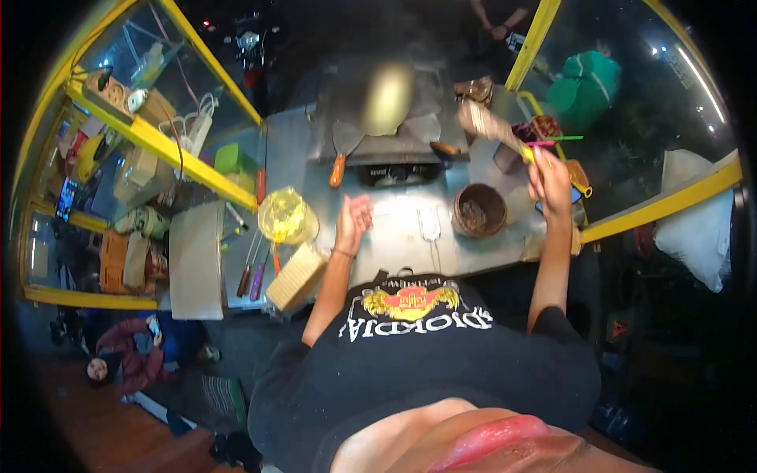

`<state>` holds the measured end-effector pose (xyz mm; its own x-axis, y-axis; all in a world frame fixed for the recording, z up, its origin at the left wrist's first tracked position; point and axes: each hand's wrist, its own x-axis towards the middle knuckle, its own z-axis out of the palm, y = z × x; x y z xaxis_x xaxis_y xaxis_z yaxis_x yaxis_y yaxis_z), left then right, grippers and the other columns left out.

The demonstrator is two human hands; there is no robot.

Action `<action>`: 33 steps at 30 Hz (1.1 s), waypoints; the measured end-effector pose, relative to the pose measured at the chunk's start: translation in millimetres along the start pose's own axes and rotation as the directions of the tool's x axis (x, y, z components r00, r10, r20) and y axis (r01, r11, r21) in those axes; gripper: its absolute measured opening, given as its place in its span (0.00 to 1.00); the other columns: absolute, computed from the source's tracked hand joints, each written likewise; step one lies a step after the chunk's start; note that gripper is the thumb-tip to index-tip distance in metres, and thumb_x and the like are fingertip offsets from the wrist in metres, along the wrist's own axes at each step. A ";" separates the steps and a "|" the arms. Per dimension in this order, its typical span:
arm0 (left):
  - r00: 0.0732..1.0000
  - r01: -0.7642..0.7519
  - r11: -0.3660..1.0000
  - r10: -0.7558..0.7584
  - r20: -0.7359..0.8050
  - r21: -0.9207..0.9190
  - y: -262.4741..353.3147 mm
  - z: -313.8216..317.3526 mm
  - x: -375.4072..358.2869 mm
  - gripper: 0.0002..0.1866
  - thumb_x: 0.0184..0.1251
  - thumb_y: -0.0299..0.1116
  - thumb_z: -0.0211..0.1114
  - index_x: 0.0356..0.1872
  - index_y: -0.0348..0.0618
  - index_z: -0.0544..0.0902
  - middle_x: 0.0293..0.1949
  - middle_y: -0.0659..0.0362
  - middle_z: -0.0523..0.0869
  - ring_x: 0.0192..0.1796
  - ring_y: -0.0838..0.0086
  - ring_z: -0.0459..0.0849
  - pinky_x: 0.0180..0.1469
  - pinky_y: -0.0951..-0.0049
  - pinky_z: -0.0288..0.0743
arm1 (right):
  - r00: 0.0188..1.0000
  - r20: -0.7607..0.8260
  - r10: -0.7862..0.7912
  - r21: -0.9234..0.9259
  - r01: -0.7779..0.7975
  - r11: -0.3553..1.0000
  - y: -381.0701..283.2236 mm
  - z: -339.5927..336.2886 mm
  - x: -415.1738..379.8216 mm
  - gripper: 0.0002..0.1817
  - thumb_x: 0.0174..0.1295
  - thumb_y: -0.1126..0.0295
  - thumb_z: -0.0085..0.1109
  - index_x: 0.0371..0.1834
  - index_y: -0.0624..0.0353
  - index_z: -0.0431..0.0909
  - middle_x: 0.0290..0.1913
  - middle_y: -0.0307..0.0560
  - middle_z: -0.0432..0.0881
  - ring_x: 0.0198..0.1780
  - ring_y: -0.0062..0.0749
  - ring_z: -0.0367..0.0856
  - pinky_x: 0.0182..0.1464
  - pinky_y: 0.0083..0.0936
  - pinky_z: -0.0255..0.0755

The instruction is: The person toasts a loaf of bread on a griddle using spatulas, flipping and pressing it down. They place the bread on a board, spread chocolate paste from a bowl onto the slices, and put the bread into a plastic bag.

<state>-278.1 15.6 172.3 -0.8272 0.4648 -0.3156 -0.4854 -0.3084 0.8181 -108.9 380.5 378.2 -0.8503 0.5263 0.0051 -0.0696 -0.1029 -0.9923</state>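
Observation:
My right hand (550,185) is raised at the right of the counter, its fingers wrapped round the yellow handle of a brush (487,124). The brush's broad head is smeared by motion and points left toward the griddle. My left hand (353,225) hangs over the counter in front of the griddle, fingers loosely curled and nothing visible in them. On the dark griddle (331,118) lies a blurred, pale yellow oblong (387,98). A spatula with an orange handle (337,169) rests at its left front, another spatula (424,130) at its right.
A brown tub (479,211) stands below my right hand. Left of my left hand are a tub of yellow spread (287,217) and a pale ridged block (297,276). A metal utensil (430,225) lies between. Yellow-framed glass panels (544,43) flank the counter; a person (134,355) is at lower left.

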 end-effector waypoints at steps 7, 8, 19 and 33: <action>0.947 -0.140 0.989 0.148 -0.286 0.047 64.1 38.7 -3.5 0.31 0.73 0.63 0.47 0.53 0.42 0.77 0.38 0.55 0.87 0.30 0.79 0.78 0.34 0.77 0.73 | 0.981 0.070 -0.180 -0.008 0.180 0.984 49.3 74.4 133.1 0.14 0.72 0.62 0.54 0.43 0.63 0.81 0.21 0.31 0.70 0.17 0.14 0.64 0.20 0.17 0.63; 0.944 -0.122 0.990 0.137 -0.301 0.069 69.3 42.1 -2.6 0.28 0.73 0.60 0.50 0.49 0.44 0.78 0.33 0.60 0.86 0.26 0.80 0.75 0.31 0.79 0.71 | 0.970 0.059 -0.237 -0.136 0.243 0.960 54.7 84.8 150.2 0.14 0.71 0.63 0.55 0.44 0.62 0.82 0.21 0.33 0.72 0.19 0.15 0.70 0.21 0.19 0.66; 0.898 -0.248 0.753 0.414 -0.146 0.610 82.9 49.0 -3.6 0.22 0.74 0.51 0.54 0.30 0.42 0.81 0.16 0.70 0.69 0.18 0.88 0.63 0.20 0.81 0.55 | 0.702 0.487 -0.519 -0.673 0.681 0.290 92.3 148.1 215.1 0.13 0.67 0.67 0.52 0.49 0.54 0.83 0.38 0.57 0.81 0.42 0.59 0.80 0.45 0.46 0.74; 0.865 -0.305 0.657 0.494 -0.088 0.689 93.8 52.7 -16.0 0.22 0.75 0.47 0.55 0.30 0.36 0.82 0.16 0.64 0.75 0.21 0.82 0.71 0.24 0.76 0.62 | 0.845 0.323 -0.427 -0.569 0.534 0.625 36.3 105.9 161.3 0.15 0.67 0.62 0.56 0.47 0.59 0.84 0.31 0.51 0.85 0.31 0.34 0.82 0.36 0.29 0.73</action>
<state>-295.6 23.0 279.4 -0.9803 0.1764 0.0889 0.1285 0.2276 0.9652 -303.8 372.3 356.1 -0.8568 0.2159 0.4682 -0.2006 0.6970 -0.6885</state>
